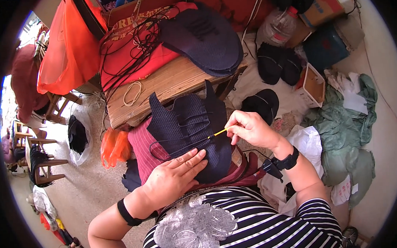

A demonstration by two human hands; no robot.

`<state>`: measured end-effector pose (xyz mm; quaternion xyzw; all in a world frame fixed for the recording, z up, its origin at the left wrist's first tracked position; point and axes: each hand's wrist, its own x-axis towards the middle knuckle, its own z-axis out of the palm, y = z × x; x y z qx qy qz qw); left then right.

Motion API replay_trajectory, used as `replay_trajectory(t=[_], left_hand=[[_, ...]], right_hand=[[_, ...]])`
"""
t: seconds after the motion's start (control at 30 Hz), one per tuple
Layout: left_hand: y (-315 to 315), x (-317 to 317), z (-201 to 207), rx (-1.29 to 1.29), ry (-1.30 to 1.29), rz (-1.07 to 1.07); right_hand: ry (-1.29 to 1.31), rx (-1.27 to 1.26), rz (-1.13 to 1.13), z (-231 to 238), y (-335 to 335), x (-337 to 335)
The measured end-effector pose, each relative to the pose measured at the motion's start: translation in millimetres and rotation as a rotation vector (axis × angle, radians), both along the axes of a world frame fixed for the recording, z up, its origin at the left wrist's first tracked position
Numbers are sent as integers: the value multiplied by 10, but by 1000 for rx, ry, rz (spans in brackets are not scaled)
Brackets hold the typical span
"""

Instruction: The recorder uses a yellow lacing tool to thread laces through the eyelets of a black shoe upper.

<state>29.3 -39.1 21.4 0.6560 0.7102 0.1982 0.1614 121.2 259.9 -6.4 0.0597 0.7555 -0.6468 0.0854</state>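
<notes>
A navy knitted shoe upper [191, 113] is spread over my lap, on top of a red striped cloth [142, 143]. Dark cord runs in rows across its middle, and a loose loop of cord [152, 148] hangs out at its left. My left hand [176, 175] lies flat on the lower left part of the upper, fingers stretched out. Between thumb and fingertips, my right hand [251, 128] pinches a thin yellow rod [220, 132]. The rod's far end meets the dark cord over the right side of the upper.
Ahead stands a wooden bench [157, 84] bearing stacked navy uppers [208, 40], tangled black cord [134, 47] and a tan rubber band [132, 93]. Orange bags [67, 54] hang at left. On the right floor are dark shoes [277, 62], a white box [311, 86] and green sacking [345, 127].
</notes>
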Motion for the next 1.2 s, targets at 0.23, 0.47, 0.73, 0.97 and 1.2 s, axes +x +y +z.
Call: replay_trajectory(t=[0.23, 0.47, 0.73, 0.97, 1.2], left_hand=[[-44, -5, 3, -35, -10, -23], [-76, 1, -23, -60, -21, -28], [-152, 26, -49, -53, -108, 11], [-124, 46, -2, -52, -45, -14], [-125, 6, -23, -43, -49, -16]], right_hand=[[48, 177, -9, 16, 51, 52], [182, 364, -56, -150, 68, 95], [-49, 121, -240, 5, 185, 137], [-368, -346, -98, -165, 69, 93], [-349, -796, -290, 89, -317, 77]])
